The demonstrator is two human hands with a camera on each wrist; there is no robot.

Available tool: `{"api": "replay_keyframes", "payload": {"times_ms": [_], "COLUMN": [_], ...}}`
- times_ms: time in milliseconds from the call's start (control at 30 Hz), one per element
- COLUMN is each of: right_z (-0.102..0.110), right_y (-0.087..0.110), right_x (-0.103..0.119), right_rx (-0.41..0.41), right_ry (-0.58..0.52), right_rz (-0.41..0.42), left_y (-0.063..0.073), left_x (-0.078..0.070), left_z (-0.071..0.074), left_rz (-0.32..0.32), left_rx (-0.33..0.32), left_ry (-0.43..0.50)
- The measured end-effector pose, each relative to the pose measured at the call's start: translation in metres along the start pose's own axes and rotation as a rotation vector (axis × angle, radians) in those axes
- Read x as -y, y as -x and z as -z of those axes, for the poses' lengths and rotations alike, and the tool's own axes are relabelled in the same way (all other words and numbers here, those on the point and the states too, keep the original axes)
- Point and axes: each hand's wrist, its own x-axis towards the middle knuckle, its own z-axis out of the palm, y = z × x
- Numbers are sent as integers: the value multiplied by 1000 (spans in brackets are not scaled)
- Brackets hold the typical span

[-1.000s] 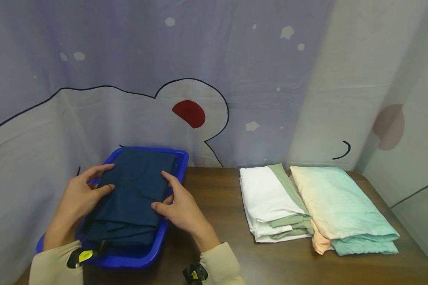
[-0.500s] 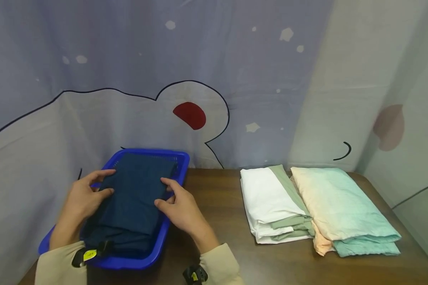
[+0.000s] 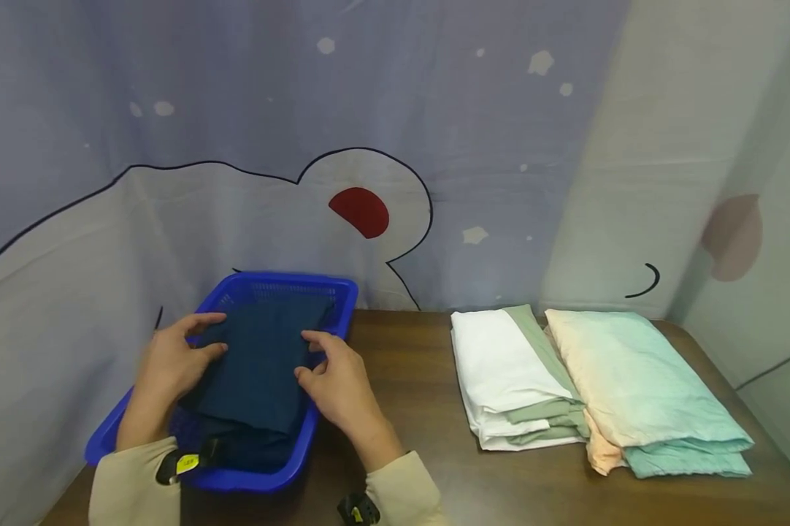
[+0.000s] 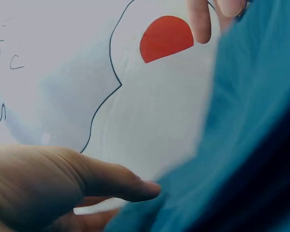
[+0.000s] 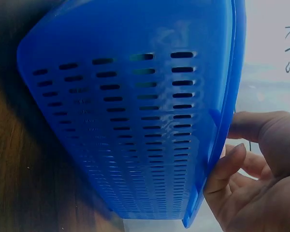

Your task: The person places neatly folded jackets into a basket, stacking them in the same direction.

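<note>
Folded navy cloth (image 3: pixel 260 365) is sitting in the blue basket (image 3: pixel 257 481), long axis running front to back, far end angled a bit right. Left hand (image 3: pixel 174 365) and right hand (image 3: pixel 339 383) flank it, thumbs and index fingers loosely parted; can't tell if either's actually pinching it.

You see dark cloth (image 3: pixel 260 358), matt and softly creased; your basket (image 5: pixel 165 100) is smooth, glossy plastic; your desk (image 3: pixel 421 398) looks wooden with a slight sheen; the curtain (image 3: pixel 493 139), matt fabric.
</note>
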Motion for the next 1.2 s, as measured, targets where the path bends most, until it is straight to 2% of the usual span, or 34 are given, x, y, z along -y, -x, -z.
{"api": "replay_keyframes", "payload": {"times_ms": [233, 533, 833, 1033, 1200], "right_z": [6, 24, 44, 61, 75], "right_y": [1, 3, 5, 6, 7], "right_x": [0, 2, 0, 0, 1], "right_rx": [-21, 0, -13, -57, -77], "right_ry": [-35, -105, -57, -52, -48], "right_rz": [-22, -46, 1, 40, 38], "left_y": [3, 4, 8, 12, 15], "left_x": [-6, -19, -33, -49, -67], "left_z": [-1, -7, -15, -22, -26], "left_rz": [57, 10, -6, -63, -82], "left_rx": [73, 70, 78, 50, 29], "left_ry": [-29, 16, 102, 129, 153]}}
